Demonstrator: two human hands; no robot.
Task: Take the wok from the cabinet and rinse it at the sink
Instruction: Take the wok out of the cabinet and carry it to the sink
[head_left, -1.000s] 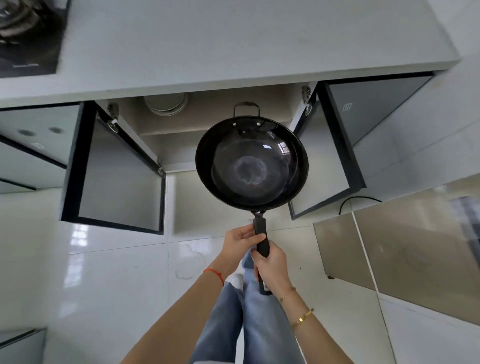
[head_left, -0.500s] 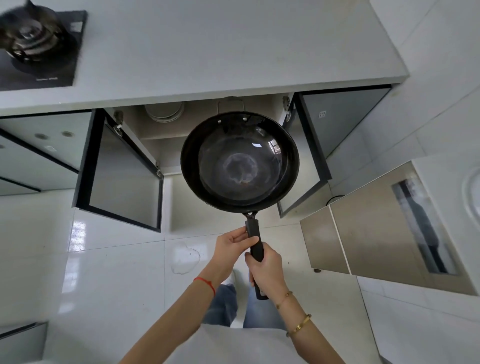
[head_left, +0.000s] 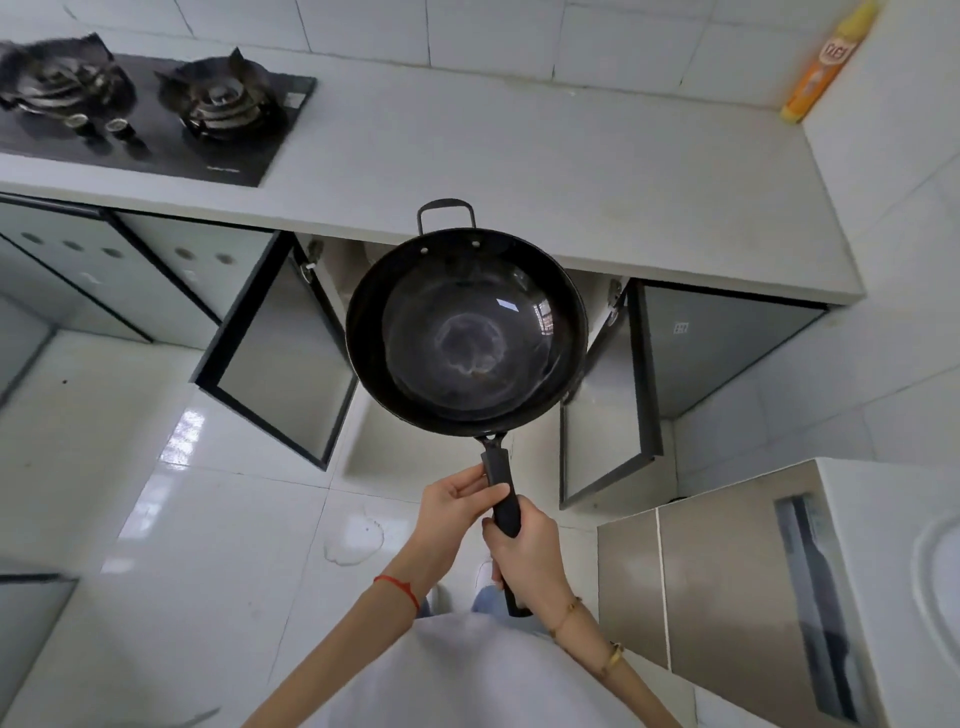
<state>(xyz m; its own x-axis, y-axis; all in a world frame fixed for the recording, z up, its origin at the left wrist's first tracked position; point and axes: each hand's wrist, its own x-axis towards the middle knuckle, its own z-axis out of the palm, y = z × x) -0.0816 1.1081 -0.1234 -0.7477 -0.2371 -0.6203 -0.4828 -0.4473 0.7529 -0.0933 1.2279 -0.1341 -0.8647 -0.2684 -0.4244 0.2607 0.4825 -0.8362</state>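
Observation:
A black wok (head_left: 467, 332) with a long black handle and a small loop handle hangs level in the air in front of the open cabinet (head_left: 343, 280), its bowl facing up. My right hand (head_left: 524, 556) grips the long handle near its end. My left hand (head_left: 457, 501) holds the same handle just ahead of it, thumb on top. The wok's far rim overlaps the edge of the white countertop (head_left: 519, 166). The cabinet's two glass doors (head_left: 280, 358) stand swung wide open on either side of the wok.
A black gas hob (head_left: 150, 109) with two burners sits on the counter at the left. A yellow-orange bottle (head_left: 821, 62) stands in the far right corner. A steel-fronted unit (head_left: 727, 582) with a white top juts out at the lower right. The white tiled floor has a wet ring.
The wok has come up and out of the cabinet to counter height. My view has risen, so the hob, the counter and the wall tiles now show.

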